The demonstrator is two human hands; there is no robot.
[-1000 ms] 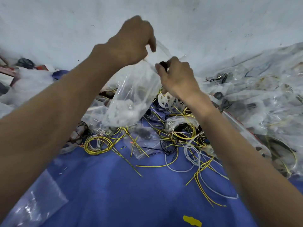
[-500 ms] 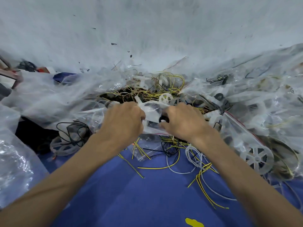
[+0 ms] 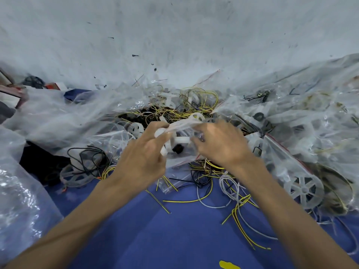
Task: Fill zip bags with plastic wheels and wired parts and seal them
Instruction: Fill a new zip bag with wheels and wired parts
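A small clear zip bag [image 3: 179, 150] with a red strip at its near edge hangs between my two hands over the blue cloth. Inside it I see a white plastic wheel and a small black part. My left hand [image 3: 143, 158] pinches the bag's left side with thumb and fingers. My right hand [image 3: 219, 144] grips its right side, fingers curled into the plastic. A heap of white wheels and yellow wires [image 3: 186, 105] lies just behind the bag.
Filled clear bags [image 3: 303, 133] pile up at the right, one showing a spoked wheel [image 3: 306, 190]. Loose yellow, white and black wires [image 3: 219, 193] spread over the blue cloth [image 3: 174, 235]. Large crumpled plastic [image 3: 17, 200] fills the left. A white wall stands behind.
Both hands came down from head height with the bag to just above the heap. Since half a second ago they shifted slightly, still handling the bag.
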